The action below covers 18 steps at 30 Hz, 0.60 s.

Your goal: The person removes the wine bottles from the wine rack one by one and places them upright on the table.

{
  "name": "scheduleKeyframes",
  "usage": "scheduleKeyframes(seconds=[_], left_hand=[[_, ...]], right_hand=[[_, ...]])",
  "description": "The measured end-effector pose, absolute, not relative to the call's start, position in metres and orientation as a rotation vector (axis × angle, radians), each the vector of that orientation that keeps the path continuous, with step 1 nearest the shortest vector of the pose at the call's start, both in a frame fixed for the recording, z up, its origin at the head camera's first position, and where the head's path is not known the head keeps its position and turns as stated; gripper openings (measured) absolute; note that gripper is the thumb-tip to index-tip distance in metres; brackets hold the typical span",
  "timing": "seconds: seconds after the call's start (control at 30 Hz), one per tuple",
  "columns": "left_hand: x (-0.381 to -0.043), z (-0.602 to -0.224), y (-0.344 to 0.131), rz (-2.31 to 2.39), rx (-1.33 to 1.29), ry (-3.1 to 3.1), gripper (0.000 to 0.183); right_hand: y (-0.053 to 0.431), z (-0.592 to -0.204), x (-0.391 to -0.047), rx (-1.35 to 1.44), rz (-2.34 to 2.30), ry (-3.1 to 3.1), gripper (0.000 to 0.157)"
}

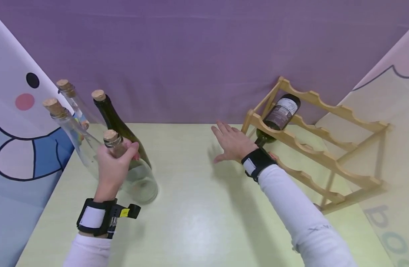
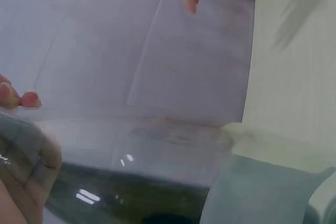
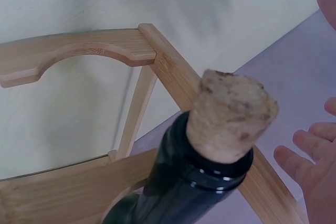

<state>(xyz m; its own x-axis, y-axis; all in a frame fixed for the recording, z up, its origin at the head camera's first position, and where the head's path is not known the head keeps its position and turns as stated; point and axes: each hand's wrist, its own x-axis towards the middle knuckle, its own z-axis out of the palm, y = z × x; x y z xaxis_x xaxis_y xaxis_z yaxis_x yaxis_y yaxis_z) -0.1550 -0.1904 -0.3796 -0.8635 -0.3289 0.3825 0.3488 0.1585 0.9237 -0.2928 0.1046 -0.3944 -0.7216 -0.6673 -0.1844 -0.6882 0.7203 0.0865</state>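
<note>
In the head view my left hand (image 1: 112, 168) grips the neck of a clear corked bottle (image 1: 142, 185) at the left of the table. That bottle leans close against a dark green corked bottle (image 1: 119, 124); whether its base touches the table I cannot tell. My right hand (image 1: 232, 142) is spread over the table beside the wooden wine rack (image 1: 296, 146), holding nothing. A labelled dark bottle (image 1: 282, 113) lies in the rack's upper left slot. Its neck points toward me, and the right wrist view shows its cork (image 3: 231, 116) near my right fingers (image 3: 310, 150).
Two more clear corked bottles (image 1: 72, 129) stand behind and left of my left hand. A purple backdrop (image 1: 204, 63) rises along the table's (image 1: 188, 218) far edge. Printed panels flank both sides, and the rack stands near the right one.
</note>
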Motion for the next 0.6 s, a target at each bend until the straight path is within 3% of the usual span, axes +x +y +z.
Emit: scheduleKeyframes(seconds=[0.6], left_hand=[[-0.147,-0.382,-0.222,-1.726,-0.019,-1.818,0.021]], right_hand=[[0.103,-0.396,-0.295,-1.097,0.221,2.774,0.115]])
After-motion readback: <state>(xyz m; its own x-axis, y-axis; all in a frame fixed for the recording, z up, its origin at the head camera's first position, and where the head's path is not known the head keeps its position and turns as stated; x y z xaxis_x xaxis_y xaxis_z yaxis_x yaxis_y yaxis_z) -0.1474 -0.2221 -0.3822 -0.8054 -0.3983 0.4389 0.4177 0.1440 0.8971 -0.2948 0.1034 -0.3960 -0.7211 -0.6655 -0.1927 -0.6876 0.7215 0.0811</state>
